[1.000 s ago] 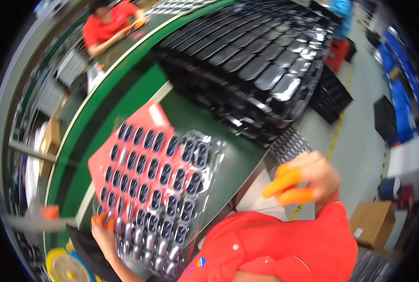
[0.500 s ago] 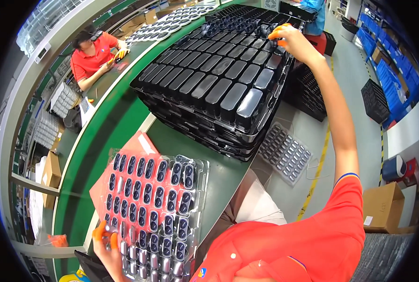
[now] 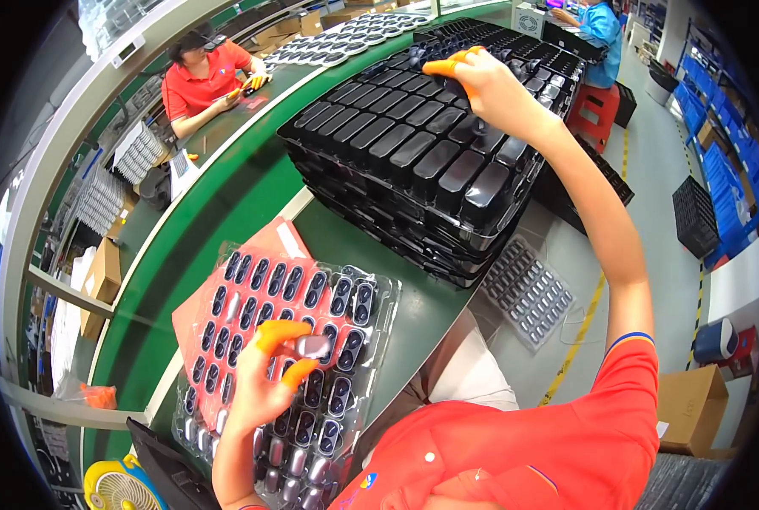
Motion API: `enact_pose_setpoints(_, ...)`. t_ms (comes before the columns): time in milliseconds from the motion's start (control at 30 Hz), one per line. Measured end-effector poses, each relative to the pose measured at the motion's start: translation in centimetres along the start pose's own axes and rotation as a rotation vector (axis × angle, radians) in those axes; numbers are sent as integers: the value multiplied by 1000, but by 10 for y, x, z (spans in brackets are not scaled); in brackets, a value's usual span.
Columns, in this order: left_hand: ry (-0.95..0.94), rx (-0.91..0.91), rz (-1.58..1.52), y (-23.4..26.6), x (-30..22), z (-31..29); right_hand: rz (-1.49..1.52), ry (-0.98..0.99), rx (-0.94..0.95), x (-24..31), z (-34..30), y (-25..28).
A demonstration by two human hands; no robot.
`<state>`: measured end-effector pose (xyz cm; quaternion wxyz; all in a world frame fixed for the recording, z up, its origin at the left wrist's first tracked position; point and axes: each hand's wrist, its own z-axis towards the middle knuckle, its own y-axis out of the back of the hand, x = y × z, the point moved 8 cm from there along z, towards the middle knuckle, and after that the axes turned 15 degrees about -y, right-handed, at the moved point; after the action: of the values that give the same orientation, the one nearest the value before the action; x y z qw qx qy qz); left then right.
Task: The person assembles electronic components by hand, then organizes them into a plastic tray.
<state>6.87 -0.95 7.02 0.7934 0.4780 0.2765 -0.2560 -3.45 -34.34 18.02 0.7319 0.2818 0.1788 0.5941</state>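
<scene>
My left hand (image 3: 263, 378), with orange finger covers, pinches a small silver-grey, rounded oblong part (image 3: 314, 346) above a clear plastic tray (image 3: 386, 327). Rows of small oblong parts sit in that tray: dark double-lobed faces (image 3: 364, 302) over most of it, plain silver backs (image 3: 297, 461) at the near end. At the far side my right hand (image 3: 494, 92), also in orange finger covers, is closed over a stack of black moulded trays (image 3: 413, 140). Something dark shows under its fingertips, blurred and partly hidden. Loose dark pieces (image 3: 422, 56) lie on the stack beside it.
A red sheet (image 3: 201, 297) lies under the clear tray on the green bench (image 3: 345, 229). Another clear tray (image 3: 528, 289) sits low at the right. Across the bench a person (image 3: 209, 81) in red works; one in blue (image 3: 600, 38) sits beyond. A yellow-blue fan (image 3: 124, 486) stands at lower left.
My left hand has moved right and away from me, from the tray's left edge to above its middle, holding the grey part. My right hand has shifted left over the black trays. The view has turned slightly.
</scene>
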Motion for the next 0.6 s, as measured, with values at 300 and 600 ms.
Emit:
enact_pose_setpoints(300, -151, 131, -244, -37, -24, 56, 149, 12, -64, 10, -9, -7)
enact_pose_setpoints(600, -726, 328, -38, -61, -73, 182, 551, -378, 215, 21, 6, -29)
